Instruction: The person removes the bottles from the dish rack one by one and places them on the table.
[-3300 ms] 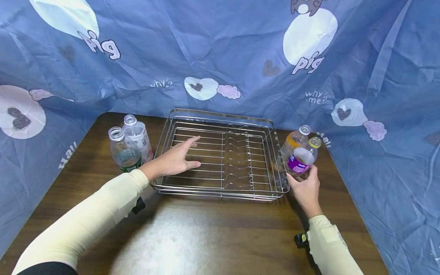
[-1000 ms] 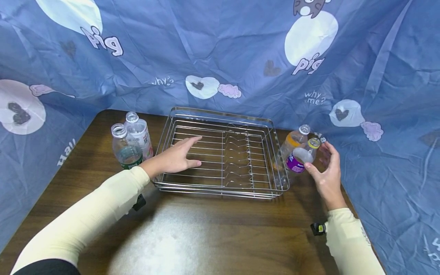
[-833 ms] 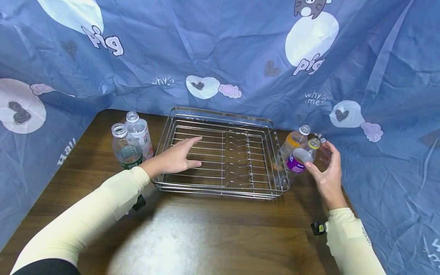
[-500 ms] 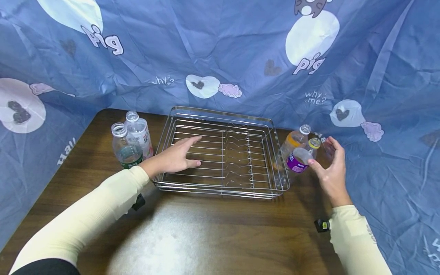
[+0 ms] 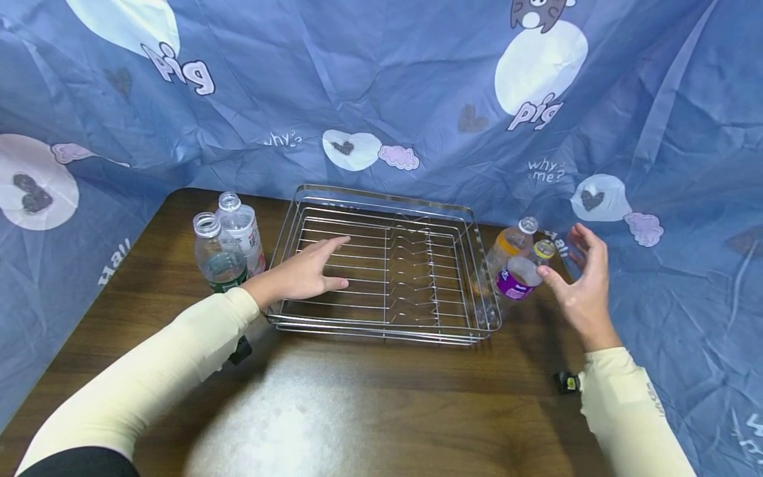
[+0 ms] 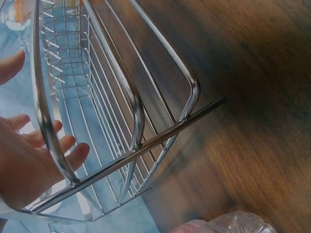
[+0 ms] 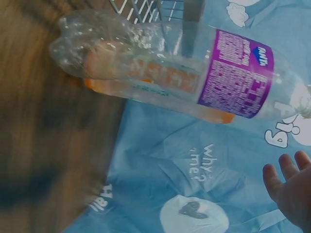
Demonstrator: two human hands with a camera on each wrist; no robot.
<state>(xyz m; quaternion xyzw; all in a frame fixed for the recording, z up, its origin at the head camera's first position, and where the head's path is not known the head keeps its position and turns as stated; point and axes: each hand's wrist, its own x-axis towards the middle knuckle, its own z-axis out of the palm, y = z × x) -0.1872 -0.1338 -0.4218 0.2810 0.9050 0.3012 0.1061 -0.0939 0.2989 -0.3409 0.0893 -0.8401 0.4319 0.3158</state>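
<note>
A wire dish rack [image 5: 384,341] of shiny metal stands mid-table. My left hand [image 5: 301,273] is spread over its left part, fingers and thumb apart and holding nothing; the left wrist view has that hand [image 6: 34,165] behind the rack's thick side wires. To the right of the rack stands an uncapped clear bottle with a purple label [image 5: 514,283]. Behind it is another clear bottle with an orange label [image 5: 507,244]. My right hand [image 5: 584,291] hovers just right of the purple-labelled bottle, fingers loosely bent, and the right wrist view shows a gap between them.
Left of the rack stand a green-labelled clear bottle [image 5: 217,258] and a clear bottle with a white and pink label [image 5: 243,235], both uncapped. The brown wooden table [image 5: 381,411] ends at a printed blue cloth [image 5: 381,86] behind and at both sides.
My right hand was around the purple-labelled bottle in the oldest frame; it has let go and drawn away to the right. The bottle stays beside the rack. My left hand keeps its place.
</note>
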